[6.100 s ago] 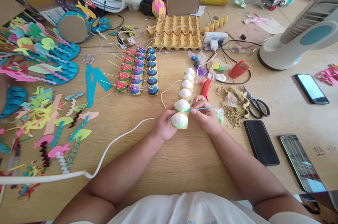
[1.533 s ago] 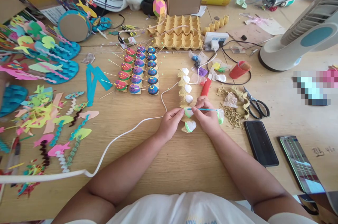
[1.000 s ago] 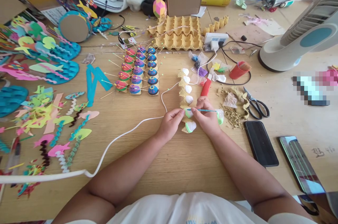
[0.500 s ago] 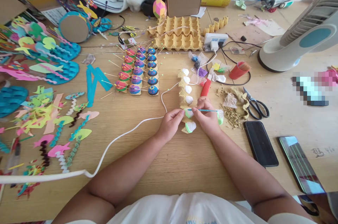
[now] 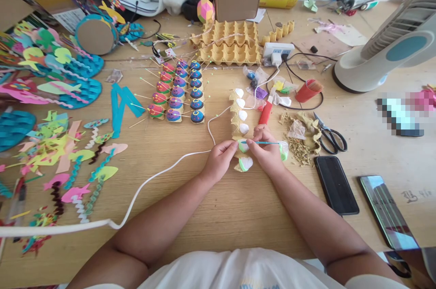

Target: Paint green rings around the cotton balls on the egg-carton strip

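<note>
A strip of egg carton (image 5: 235, 118) stretches away from me on the table, its cups topped with white clay (image 5: 243, 128). The two nearest cups also carry green clay (image 5: 240, 164) beside the white. My left hand (image 5: 220, 160) is closed, thumb and forefinger pinching the strip's left side at the second-nearest cup. Between the fingers of my right hand (image 5: 269, 155) lies a thin blue modelling tool (image 5: 265, 142), its tip against that cup's clay. A bag with green clay (image 5: 284, 151) sits just right of my right hand, partly hidden by it.
Painted egg-carton cups (image 5: 177, 91) with pins stand left of the strip. A white cable (image 5: 153, 175) crosses the table. Scissors (image 5: 330, 134), a black phone (image 5: 336, 184) and a fan (image 5: 378, 52) are on the right. Paper fish (image 5: 75, 193) lie left.
Almost nothing differs. The blue tool's tip has shifted very slightly at the clay; both hands keep their places.
</note>
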{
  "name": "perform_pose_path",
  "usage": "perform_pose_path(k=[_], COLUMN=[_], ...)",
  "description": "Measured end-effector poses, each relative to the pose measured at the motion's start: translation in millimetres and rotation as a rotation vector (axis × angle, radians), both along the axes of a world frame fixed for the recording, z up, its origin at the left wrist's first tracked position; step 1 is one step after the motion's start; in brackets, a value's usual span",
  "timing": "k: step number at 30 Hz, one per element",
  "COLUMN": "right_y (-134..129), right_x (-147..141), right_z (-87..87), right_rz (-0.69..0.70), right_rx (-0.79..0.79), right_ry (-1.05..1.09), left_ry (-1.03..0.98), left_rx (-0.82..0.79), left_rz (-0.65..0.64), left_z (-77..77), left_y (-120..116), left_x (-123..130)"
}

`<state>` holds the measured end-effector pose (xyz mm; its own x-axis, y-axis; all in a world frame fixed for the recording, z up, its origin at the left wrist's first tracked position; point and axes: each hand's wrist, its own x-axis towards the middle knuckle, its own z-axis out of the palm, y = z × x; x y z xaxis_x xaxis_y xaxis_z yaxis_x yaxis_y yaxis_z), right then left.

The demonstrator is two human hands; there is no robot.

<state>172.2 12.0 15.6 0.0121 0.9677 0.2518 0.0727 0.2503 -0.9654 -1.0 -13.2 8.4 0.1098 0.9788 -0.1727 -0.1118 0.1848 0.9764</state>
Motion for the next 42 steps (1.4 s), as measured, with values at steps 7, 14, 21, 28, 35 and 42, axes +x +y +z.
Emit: perform_pose_path(k=[7, 14, 21, 28, 35, 42], right_y=[1.0, 5.4, 4.5, 3.0, 4.7, 5.4], right_x=[0.9, -3.5, -4.8, -4.6, -5.8, -6.7], right_z=[-7.3, -8.2, -4.0, -7.6, -10.1, -10.3], right_rz=[-0.030, -0.011, 0.026, 0.064, 0.059, 0.083], right_rx=[-0.024, -0.202, -0.202, -0.219, -0.240, -0.235], right_ry=[0.057, 0.446, 0.416, 0.405, 0.367, 0.350], left_ry=[-0.014, -0.091, -0.285, -0.296, -0.063, 0.425], left_rx=[-0.011, 0.002, -0.141, -0.157, -0.017, 0.299], left_rz=[0.013, 0.034, 0.052, 0.053, 0.128, 0.071], left_z=[1.7, -7.1, -12.4, -9.9, -2.5, 4.9], left_y=[0.8, 1.4, 6.6, 9.6, 3.6, 7.7], left_x=[1.1, 1.8, 3.8, 5.7, 7.8, -4.8])
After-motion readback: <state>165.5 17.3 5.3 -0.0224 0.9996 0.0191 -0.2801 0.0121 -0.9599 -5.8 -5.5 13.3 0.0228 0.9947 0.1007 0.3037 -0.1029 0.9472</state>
